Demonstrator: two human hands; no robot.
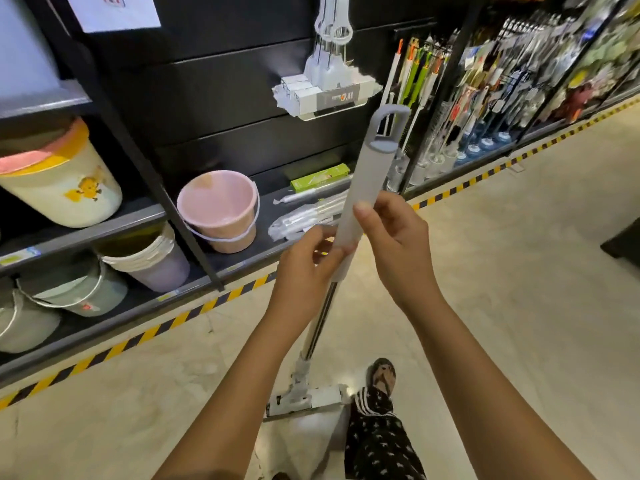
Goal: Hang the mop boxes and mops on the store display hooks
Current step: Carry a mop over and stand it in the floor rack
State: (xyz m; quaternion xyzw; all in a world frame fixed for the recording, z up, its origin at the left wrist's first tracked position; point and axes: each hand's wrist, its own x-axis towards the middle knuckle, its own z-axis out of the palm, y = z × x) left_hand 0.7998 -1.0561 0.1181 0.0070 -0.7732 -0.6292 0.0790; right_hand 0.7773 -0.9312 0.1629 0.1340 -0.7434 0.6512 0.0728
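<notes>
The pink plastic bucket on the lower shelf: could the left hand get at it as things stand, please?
Probably not yet: the left hand is gripping the grey mop handle. Otherwise the pink plastic bucket stands unobstructed at the shelf front.

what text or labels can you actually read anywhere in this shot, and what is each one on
No text here reads with certainty.
Hanging mop pack label: print appears upside down, too blurred to quote.
White paper sign: red mark cut off at the frame's top, unreadable.
Green box: print too small.
Shelf price tags: blurred.
Grey bucket's red sticker: unreadable.
Cream bin: yellow cartoon picture only, no words.
</notes>
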